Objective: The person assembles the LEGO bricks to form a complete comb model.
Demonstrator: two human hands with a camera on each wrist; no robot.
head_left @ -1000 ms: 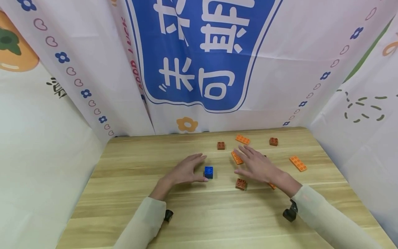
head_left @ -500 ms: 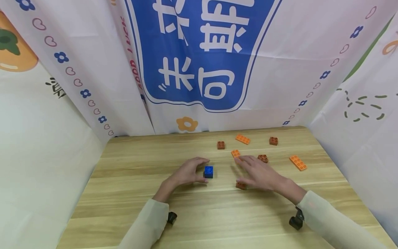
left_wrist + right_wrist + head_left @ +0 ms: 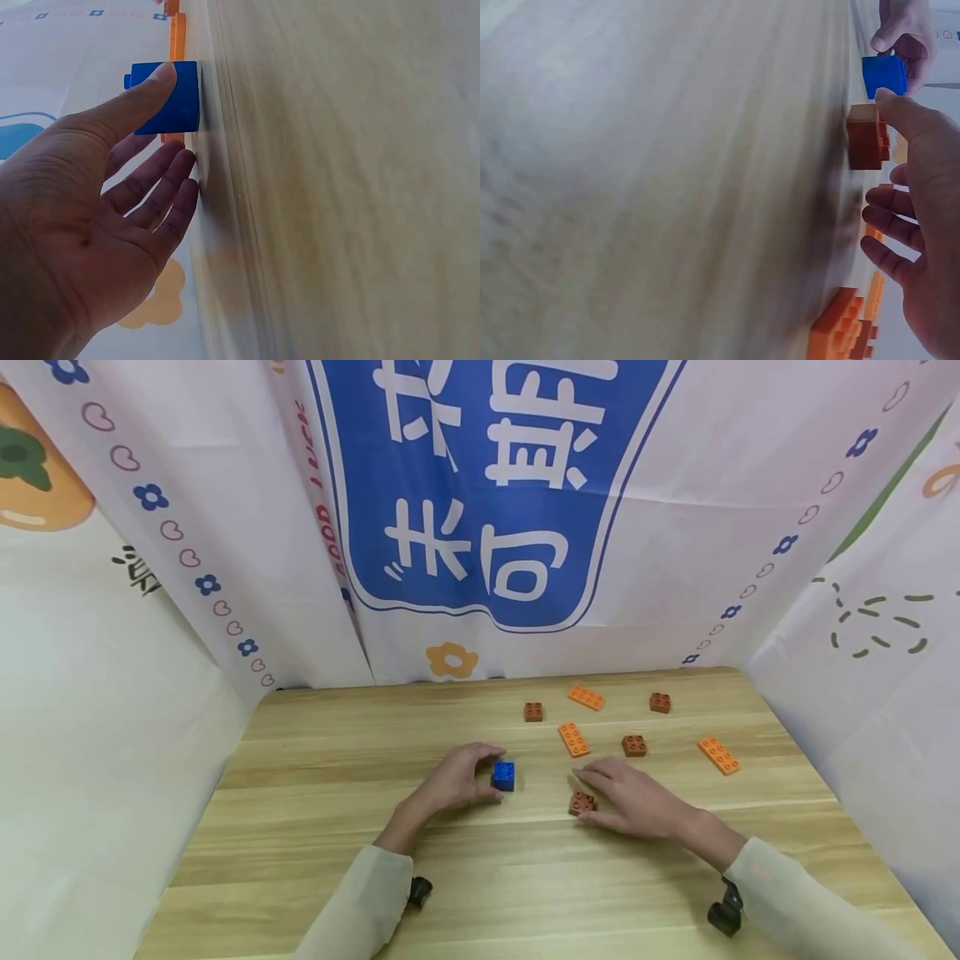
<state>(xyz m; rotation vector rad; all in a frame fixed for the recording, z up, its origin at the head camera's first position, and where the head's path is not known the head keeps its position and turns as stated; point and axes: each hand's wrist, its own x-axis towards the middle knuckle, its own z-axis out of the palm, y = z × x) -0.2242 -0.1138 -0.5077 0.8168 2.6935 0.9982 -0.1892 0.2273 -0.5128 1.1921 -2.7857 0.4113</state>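
A blue toy brick (image 3: pixel 504 776) stands on the wooden table near its middle. My left hand (image 3: pixel 456 778) is curved loosely around its left side, thumb in front and fingers behind; in the left wrist view the thumb overlaps the brick (image 3: pixel 169 101) while the other fingers stay apart. To the right lies a reddish-brown 2x2 brick (image 3: pixel 582 803). Over its right side my right hand (image 3: pixel 637 797) reaches with thumb and fingers spread. From the right wrist, the thumb is at the brown brick's (image 3: pixel 865 142) upper end and the fingers are off it; whether the thumb touches is unclear.
Behind the hands lie an orange flat brick (image 3: pixel 573 739) and a brown brick (image 3: pixel 633 745). Farther back are another brown brick (image 3: pixel 533 712), an orange one (image 3: pixel 586 697) and a brown one (image 3: pixel 660 702). At right lies an orange brick (image 3: pixel 718 755). A printed cloth (image 3: pixel 675 568) encloses the table.
My right hand has moved back toward the front from the orange brick to the nearest brown brick, uncovering the brown brick behind. My left hand has drawn its fingers slightly closer around the blue brick.
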